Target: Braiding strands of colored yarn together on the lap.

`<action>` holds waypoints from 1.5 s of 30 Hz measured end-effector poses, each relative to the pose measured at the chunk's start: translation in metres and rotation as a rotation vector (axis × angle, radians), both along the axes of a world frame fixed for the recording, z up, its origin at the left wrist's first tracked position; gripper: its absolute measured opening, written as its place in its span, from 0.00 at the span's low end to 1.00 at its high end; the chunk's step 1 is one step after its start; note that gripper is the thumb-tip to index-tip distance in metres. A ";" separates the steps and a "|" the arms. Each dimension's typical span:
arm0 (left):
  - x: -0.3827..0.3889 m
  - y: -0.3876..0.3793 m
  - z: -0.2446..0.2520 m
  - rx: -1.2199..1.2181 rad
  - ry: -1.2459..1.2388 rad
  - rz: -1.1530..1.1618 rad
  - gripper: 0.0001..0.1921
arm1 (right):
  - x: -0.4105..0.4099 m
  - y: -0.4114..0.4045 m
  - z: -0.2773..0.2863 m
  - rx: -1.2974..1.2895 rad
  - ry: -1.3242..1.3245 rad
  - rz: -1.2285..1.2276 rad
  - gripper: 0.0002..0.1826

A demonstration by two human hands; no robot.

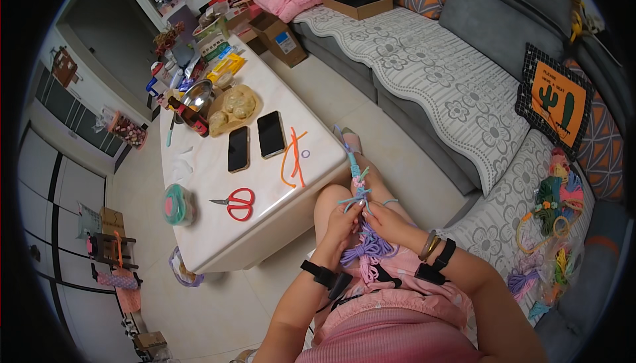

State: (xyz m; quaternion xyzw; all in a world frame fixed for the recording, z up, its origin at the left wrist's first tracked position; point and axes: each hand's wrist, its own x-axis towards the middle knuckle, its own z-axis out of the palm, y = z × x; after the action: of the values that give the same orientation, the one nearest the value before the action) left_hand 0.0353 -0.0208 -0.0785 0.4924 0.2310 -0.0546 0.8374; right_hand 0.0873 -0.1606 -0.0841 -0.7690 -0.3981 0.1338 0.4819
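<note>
Both hands meet over my lap at a knotted cord piece (355,169) of light blue, pink and purple cords, which runs from near my foot up along my leg. My left hand (344,221) pinches light blue strands at the knot from the left. From the right, my right hand (385,220) pinches strands at the same knot. Bundled purple cords (370,246) and a small pink bundle (368,267) hang below the fingers onto my lap. Red-handled scissors (239,205) lie on the table, their blades pointing left. Orange cord pieces (295,159) and a small purple ring (305,153) lie near the table's edge.
The white table (268,189) at left holds two phones (239,149), a lidded jar (177,205), a bottle (191,118) and a metal bowl (198,95). Colored cord bundles (549,204) lie on the sofa (477,99) at right. A cardboard box (279,40) stands beyond the table.
</note>
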 end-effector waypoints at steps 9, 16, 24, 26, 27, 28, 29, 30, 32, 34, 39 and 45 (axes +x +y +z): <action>-0.008 0.005 -0.009 0.058 -0.148 -0.117 0.08 | 0.017 0.005 -0.007 0.269 0.864 0.008 0.09; -0.011 0.004 -0.011 0.112 -0.129 -0.108 0.09 | 0.014 0.015 -0.003 0.334 1.003 0.103 0.09; -0.008 0.006 -0.019 0.324 -0.126 -0.232 0.11 | 0.005 0.025 -0.022 0.378 0.866 -0.119 0.09; -0.008 0.008 -0.021 0.441 -0.175 -0.222 0.10 | 0.008 0.022 -0.016 0.342 0.839 -0.118 0.08; -0.006 0.005 -0.008 0.301 -0.121 -0.191 0.10 | 0.009 0.016 -0.003 0.217 0.739 -0.152 0.09; -0.005 0.005 0.000 0.160 -0.066 -0.158 0.09 | 0.009 0.011 0.005 0.090 0.639 -0.182 0.09; -0.003 0.007 0.002 0.158 -0.065 -0.158 0.09 | 0.009 0.009 0.004 0.088 0.640 -0.183 0.09; -0.001 0.009 0.004 0.128 -0.033 -0.144 0.09 | 0.008 0.007 0.004 0.076 0.491 -0.206 0.09; 0.000 0.010 -0.001 0.086 -0.015 -0.114 0.09 | 0.009 0.002 -0.005 0.058 0.342 -0.224 0.09; 0.003 0.006 0.008 0.078 -0.014 -0.105 0.09 | 0.015 0.002 -0.020 0.203 0.375 -0.220 0.09; 0.004 0.005 -0.002 0.062 -0.042 0.037 0.10 | 0.012 0.011 -0.024 0.300 0.673 -0.255 0.10; -0.001 0.006 -0.002 0.152 0.013 -0.011 0.11 | 0.006 0.006 -0.014 0.260 0.505 -0.302 0.09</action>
State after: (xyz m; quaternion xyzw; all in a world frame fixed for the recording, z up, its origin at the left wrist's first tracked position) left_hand 0.0348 -0.0147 -0.0806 0.5553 0.2372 -0.0451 0.7958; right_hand 0.0928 -0.1545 -0.0983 -0.6937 -0.1610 0.1955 0.6743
